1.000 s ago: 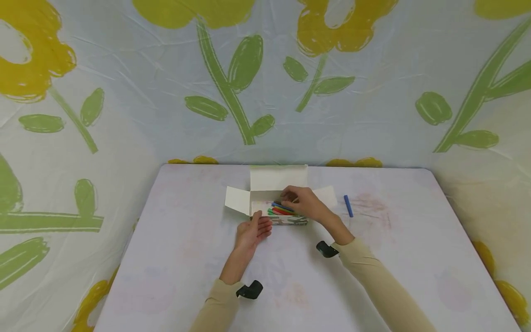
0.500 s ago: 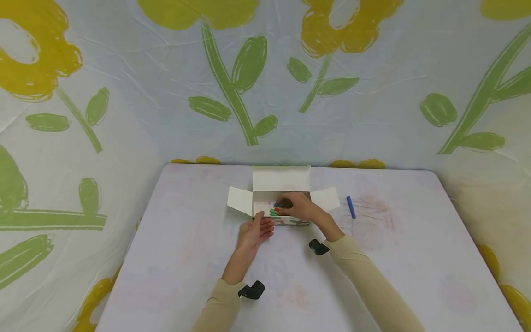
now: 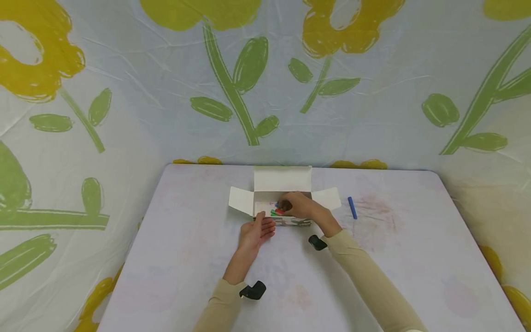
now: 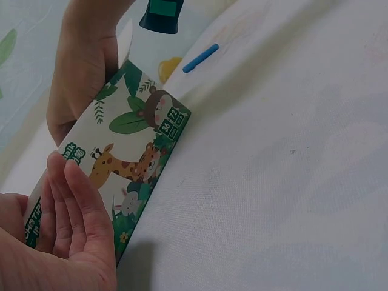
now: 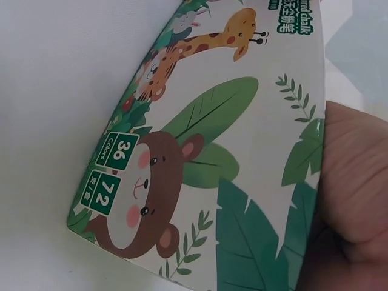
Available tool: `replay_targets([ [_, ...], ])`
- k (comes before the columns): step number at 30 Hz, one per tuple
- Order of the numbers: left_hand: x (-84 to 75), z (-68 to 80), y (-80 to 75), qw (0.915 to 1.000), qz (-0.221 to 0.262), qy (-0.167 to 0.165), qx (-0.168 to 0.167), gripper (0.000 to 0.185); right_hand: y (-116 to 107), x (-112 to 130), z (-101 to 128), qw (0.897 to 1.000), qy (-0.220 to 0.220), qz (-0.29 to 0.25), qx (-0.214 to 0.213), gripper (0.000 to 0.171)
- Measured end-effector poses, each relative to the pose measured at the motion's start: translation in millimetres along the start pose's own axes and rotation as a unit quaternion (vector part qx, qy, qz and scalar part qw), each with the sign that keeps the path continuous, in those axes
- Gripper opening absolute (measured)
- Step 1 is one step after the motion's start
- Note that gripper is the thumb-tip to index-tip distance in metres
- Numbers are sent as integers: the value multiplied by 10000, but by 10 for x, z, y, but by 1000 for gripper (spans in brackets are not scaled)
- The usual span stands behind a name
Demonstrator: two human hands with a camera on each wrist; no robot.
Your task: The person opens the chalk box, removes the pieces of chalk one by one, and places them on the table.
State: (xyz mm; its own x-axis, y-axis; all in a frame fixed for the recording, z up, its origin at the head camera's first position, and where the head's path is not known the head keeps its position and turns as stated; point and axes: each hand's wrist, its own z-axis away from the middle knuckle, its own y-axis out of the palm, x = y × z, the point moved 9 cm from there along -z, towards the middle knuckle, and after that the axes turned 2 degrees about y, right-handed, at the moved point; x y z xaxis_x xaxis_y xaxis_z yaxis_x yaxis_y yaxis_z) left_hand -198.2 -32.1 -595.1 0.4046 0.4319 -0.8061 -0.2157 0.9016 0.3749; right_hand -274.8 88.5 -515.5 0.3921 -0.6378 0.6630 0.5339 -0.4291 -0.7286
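An opened box of colored chalk [image 3: 290, 222], printed with animals, stands on the table. My left hand [image 3: 250, 234] holds its front wall near the left end. The thumb lies over the rim, and the fingers [image 4: 76, 206] stretch against the printed outside. My right hand [image 3: 300, 205] reaches down into the box with bent fingers. It grips among the chalk sticks there; its fingertips hide which ones. A red chalk stick [image 3: 280, 211] shows right at those fingertips, with a green chalk stick [image 3: 274, 212] beside it. The front wall covers much of this hand in the right wrist view.
A single blue chalk stick [image 3: 352, 208] lies on the white table [image 3: 186, 258], right of the box. The lid [image 3: 283, 179] stands up at the back, with side flaps [image 3: 241, 201] spread left and right. Flower-printed cloth [image 3: 166, 60] hangs behind and beside the table.
My right hand has lowered into the box and closed its fingers over the chalk sticks. The left hand has stayed on the front wall. The head view has shifted slightly.
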Motion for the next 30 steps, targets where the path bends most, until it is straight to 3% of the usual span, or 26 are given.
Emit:
replay_targets([
  [15, -14, 16, 9, 10000, 15, 65, 44, 43, -17, -15, 18, 9991, -390, 35, 169, 15],
  [24, -19, 30, 20, 9999, 13, 100, 116, 44, -201, 47, 215, 9950, -735, -615, -294, 23],
  [30, -18, 35, 15, 9999, -5, 70, 105, 44, -374, -44, 352, 9900, -529, -1015, -823, 29],
])
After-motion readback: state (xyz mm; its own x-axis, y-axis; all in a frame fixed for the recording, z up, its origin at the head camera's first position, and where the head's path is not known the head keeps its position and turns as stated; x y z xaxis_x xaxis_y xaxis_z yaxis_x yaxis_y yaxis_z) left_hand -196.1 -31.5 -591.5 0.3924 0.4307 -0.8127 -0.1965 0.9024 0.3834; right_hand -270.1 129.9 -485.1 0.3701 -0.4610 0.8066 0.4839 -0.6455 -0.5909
